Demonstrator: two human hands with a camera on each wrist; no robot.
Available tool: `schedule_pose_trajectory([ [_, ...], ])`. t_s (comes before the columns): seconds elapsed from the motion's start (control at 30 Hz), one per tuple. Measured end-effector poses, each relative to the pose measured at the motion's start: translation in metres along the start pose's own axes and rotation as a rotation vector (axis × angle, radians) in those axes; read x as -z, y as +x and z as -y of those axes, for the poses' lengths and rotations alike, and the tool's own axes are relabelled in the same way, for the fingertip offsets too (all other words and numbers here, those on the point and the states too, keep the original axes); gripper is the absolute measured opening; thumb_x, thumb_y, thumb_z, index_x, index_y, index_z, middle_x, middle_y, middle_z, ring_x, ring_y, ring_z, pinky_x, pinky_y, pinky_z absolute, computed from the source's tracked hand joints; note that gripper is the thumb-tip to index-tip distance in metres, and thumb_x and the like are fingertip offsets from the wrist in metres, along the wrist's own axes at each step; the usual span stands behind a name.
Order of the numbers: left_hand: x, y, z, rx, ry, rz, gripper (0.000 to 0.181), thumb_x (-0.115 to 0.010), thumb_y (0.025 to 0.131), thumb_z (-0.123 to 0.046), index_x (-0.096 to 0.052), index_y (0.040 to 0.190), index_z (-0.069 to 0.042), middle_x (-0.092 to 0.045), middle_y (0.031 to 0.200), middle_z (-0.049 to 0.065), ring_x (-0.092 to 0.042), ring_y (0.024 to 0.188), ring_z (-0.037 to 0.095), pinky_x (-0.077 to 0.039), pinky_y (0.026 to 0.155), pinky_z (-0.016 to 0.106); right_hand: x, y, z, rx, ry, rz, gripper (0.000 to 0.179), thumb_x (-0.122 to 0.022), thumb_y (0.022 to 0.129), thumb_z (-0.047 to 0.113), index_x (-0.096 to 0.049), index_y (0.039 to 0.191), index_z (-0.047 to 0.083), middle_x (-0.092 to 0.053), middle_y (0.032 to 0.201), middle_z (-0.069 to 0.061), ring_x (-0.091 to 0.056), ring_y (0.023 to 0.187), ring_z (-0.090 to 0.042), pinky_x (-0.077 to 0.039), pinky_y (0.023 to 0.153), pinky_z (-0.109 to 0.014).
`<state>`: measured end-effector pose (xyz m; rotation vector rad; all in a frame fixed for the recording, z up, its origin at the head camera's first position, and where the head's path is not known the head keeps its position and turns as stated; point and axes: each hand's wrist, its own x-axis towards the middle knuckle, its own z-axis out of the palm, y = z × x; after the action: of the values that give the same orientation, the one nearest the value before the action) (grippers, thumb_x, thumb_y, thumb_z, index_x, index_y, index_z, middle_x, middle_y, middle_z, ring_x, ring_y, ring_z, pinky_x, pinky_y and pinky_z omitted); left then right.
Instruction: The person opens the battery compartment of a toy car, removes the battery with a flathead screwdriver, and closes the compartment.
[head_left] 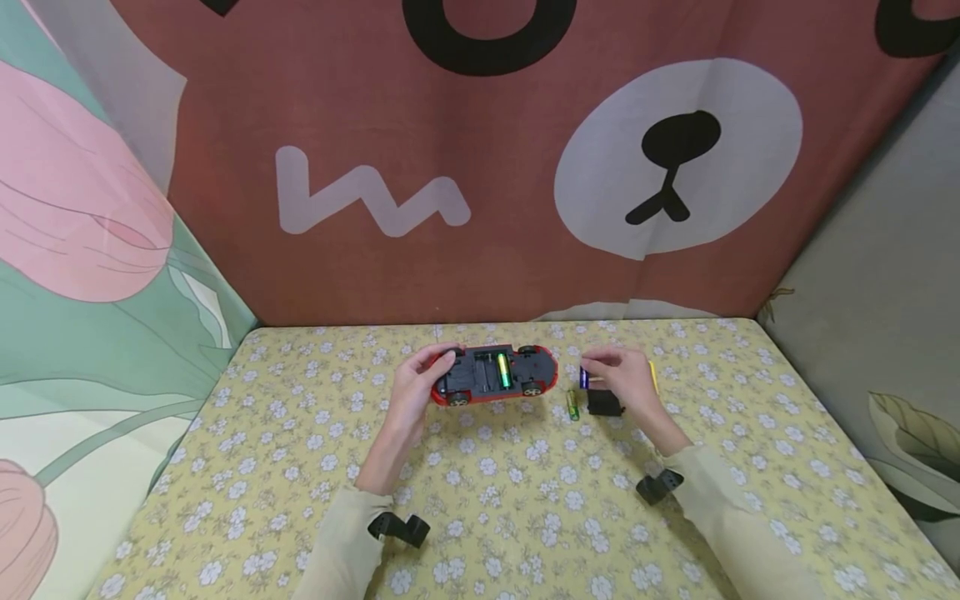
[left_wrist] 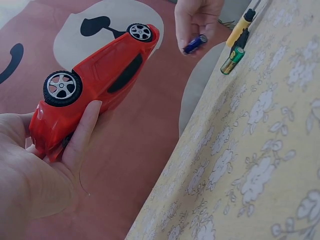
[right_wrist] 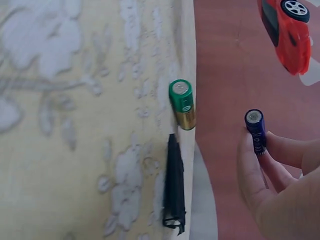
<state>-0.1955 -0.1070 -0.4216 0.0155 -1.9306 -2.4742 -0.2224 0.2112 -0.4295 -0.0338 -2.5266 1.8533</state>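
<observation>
Basically, L hand point(head_left: 412, 385) grips red car point(head_left: 537, 368) belly-up above table point(head_left: 517, 517), prob. so batt. bay point(head_left: 482, 371), w/ green cell point(head_left: 503, 370), faces up; R hand point(head_left: 626, 379) pinches blue batt. point(right_wrist: 256, 132) nr. car. 2nd green batt. point(head_left: 573, 405) & black pc. point(head_left: 603, 402) (cover? hard to tell) lie close.

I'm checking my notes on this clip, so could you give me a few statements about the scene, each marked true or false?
1. The left hand holds a red toy car. True.
2. The right hand is empty. False: it pinches a blue battery.
3. A green battery sits in the car's dark underside. True.
4. The head camera sees the car's roof. False: it sees the underside.
5. A loose green battery lies on the floral cloth near a black piece. True.
</observation>
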Motion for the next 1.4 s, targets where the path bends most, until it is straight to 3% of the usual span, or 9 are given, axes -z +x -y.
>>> schedule_pose_trajectory([
  [0.57, 0.001, 0.001, 0.0, 0.009, 0.011, -0.002, 0.043, -0.072, 0.1, -0.02, -0.064, 0.134, 0.006, -0.07, 0.12, 0.006, -0.07, 0.1, 0.018, -0.061, 0.078, 0.03, 0.002, 0.004, -0.017, -0.08, -0.052, 0.101, 0.029, -0.068, 0.1, 0.004, -0.067, 0.121, -0.015, -0.072, 0.107, -0.023, -0.073, 0.081, -0.017, -0.063, 0.075, -0.035],
  [0.83, 0.0, 0.0, -0.001, 0.017, 0.013, 0.0, 0.043, -0.072, 0.1, -0.022, -0.065, 0.134, 0.003, -0.068, 0.123, 0.008, -0.069, 0.102, 0.019, -0.061, 0.079, 0.031, 0.0, 0.003, -0.019, -0.111, -0.119, 0.17, 0.025, -0.068, 0.098, -0.001, -0.067, 0.117, -0.016, -0.067, 0.115, -0.028, -0.074, 0.085, -0.029, -0.063, 0.077, -0.039],
  [1.2, 0.0, -0.001, -0.002, 0.019, 0.012, 0.004, 0.042, -0.071, 0.1, -0.021, -0.065, 0.134, 0.003, -0.066, 0.124, 0.01, -0.068, 0.102, 0.02, -0.061, 0.078, 0.031, -0.004, 0.003, -0.02, 0.009, -0.322, 0.198, 0.008, -0.073, 0.093, -0.003, -0.075, 0.098, -0.009, -0.073, 0.089, -0.015, -0.074, 0.075, -0.028, -0.063, 0.067, -0.038],
  [1.4, 0.0, 0.0, -0.002, 0.019, 0.02, 0.004, 0.044, -0.072, 0.1, -0.022, -0.064, 0.135, 0.004, -0.066, 0.124, 0.009, -0.068, 0.102, 0.019, -0.06, 0.079, 0.03, -0.007, 0.005, -0.018, 0.017, -0.387, 0.217, 0.004, -0.072, 0.093, -0.004, -0.075, 0.092, -0.006, -0.072, 0.085, -0.012, -0.073, 0.071, -0.025, -0.063, 0.064, -0.037],
])
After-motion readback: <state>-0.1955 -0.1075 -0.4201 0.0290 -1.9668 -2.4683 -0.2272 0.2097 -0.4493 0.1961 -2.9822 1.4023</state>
